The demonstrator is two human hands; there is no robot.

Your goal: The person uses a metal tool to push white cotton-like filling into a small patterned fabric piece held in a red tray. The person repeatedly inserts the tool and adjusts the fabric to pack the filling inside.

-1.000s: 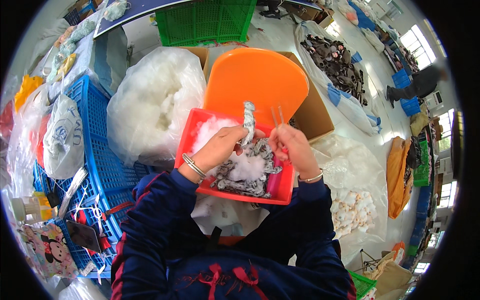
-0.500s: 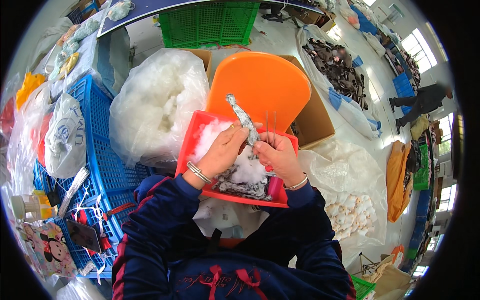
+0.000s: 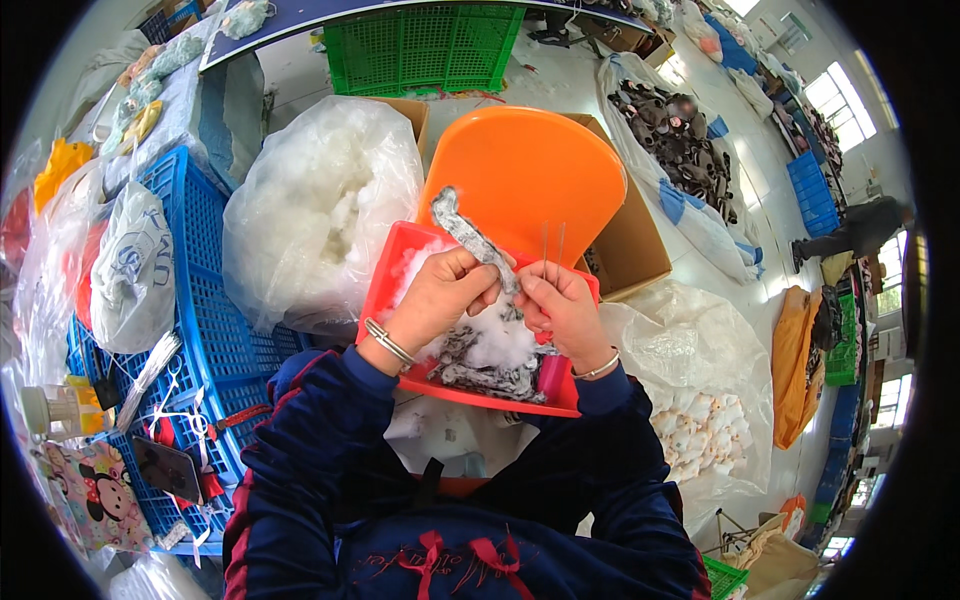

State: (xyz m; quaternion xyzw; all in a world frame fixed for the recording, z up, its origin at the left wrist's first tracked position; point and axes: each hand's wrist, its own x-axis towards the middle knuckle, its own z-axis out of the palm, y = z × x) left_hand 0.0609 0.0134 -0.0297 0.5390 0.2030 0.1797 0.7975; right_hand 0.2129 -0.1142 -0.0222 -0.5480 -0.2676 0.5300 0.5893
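My left hand (image 3: 440,302) grips a narrow grey-and-white plush piece (image 3: 462,228) between thumb and fingers. Its far end sticks up and bends to the left, over the back rim of the red tray (image 3: 372,318). Closed at the piece's lower end, my right hand (image 3: 566,315) also holds a tool with two thin metal prongs (image 3: 553,243) that point upward. The tool's lower part is hidden in the fingers. Below both hands, white stuffing (image 3: 498,340) and more grey plush pieces (image 3: 488,378) lie in the tray.
An orange stool seat (image 3: 520,180) stands behind the tray, with a cardboard box (image 3: 640,245) beside it. A clear bag of white stuffing (image 3: 325,210) sits on the left, near blue crates (image 3: 205,290). At right lies a plastic bag with small pale pieces (image 3: 700,430).
The plush piece's upper end has swung left and now bends more. My right hand and its prongs have shifted slightly right. At the far right, a person has moved farther toward the edge.
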